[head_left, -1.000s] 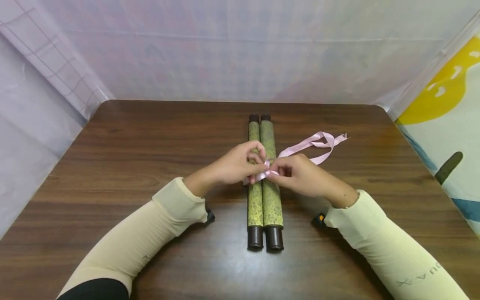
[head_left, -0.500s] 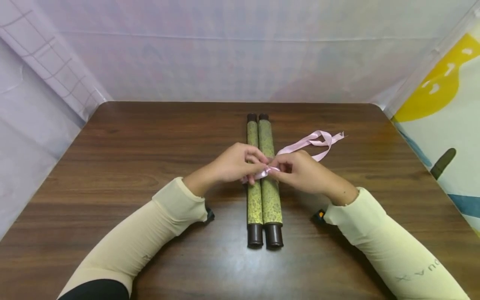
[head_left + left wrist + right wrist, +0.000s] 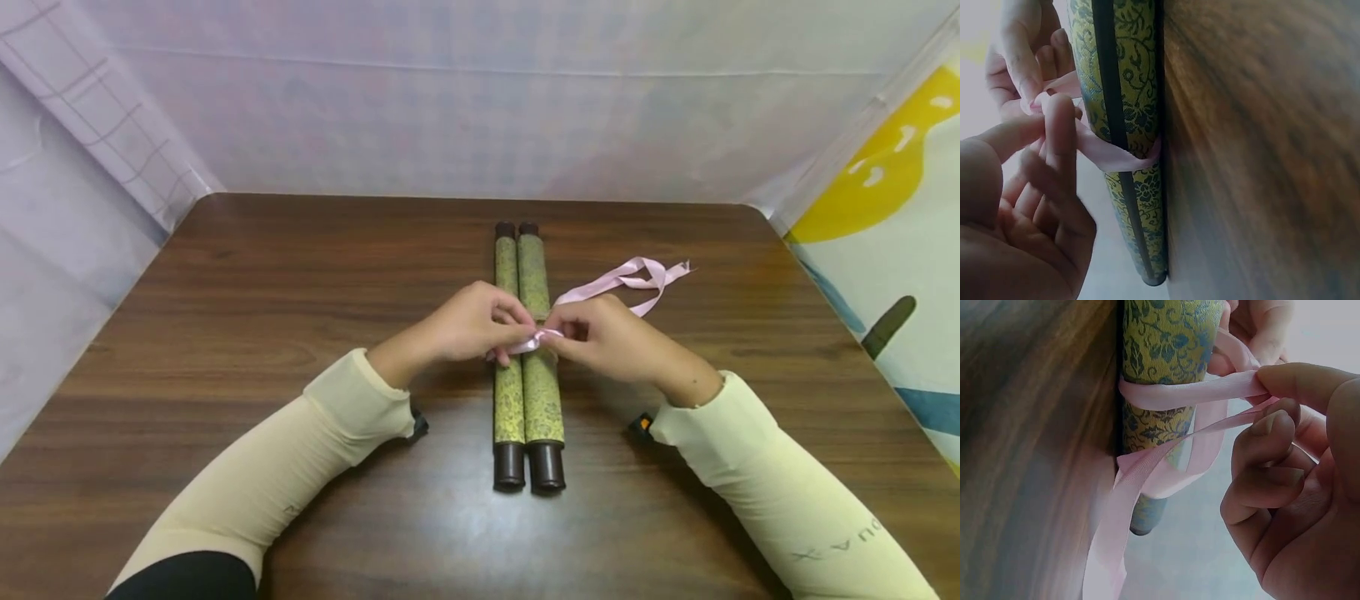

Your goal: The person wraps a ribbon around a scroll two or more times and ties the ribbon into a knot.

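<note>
Two rolled scrolls in yellow-green floral brocade with dark end knobs lie side by side, the left scroll (image 3: pixel 509 408) and the right scroll (image 3: pixel 542 400). A pink ribbon (image 3: pixel 600 285) passes around them and is gathered on top, its loose end trailing to the right. My left hand (image 3: pixel 480 323) pinches the ribbon between thumb and index finger above the scrolls. Close beside it, my right hand (image 3: pixel 611 340) pinches another part of the ribbon. In the right wrist view, strands of ribbon (image 3: pixel 1188 394) run from the scroll up to the right fingertips.
The brown wooden table (image 3: pixel 300 267) spreads around the scrolls. A pale curtain (image 3: pixel 480 108) hangs behind its far edge. At the right is a white cloth with a yellow pattern (image 3: pixel 870 183).
Both hands stay pinching the ribbon over the scrolls. The right hand has shifted slightly to the right, away from the left fingertips. The head view has moved a little.
</note>
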`<act>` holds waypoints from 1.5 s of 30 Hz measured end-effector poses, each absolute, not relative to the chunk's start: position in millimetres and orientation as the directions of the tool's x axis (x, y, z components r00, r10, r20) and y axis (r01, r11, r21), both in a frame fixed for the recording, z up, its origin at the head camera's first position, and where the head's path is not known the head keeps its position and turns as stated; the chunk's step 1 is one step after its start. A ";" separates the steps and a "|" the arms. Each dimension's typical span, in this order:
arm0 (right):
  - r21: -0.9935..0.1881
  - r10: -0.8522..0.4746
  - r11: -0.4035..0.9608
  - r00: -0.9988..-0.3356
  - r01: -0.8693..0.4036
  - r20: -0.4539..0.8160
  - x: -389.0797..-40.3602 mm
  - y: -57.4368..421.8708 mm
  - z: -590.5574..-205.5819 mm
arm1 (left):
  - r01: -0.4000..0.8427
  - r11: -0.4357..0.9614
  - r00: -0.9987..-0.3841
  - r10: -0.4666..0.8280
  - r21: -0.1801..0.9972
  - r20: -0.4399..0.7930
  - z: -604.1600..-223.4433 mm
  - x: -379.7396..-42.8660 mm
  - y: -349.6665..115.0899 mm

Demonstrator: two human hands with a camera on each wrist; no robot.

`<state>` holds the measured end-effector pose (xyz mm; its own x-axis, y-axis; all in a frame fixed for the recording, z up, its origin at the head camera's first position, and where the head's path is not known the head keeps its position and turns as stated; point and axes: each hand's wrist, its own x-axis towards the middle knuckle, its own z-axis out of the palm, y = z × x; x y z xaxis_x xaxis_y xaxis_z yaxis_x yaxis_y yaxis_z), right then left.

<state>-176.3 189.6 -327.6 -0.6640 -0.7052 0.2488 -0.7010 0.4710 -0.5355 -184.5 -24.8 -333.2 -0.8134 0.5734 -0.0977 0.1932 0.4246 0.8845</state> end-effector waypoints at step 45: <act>-0.527 -0.718 0.471 -0.654 -0.708 0.238 -175.2 184.6 -326.2 | 0.320 0.499 -0.729 0.673 0.805 -0.127 -329.4 -177.8 -25.8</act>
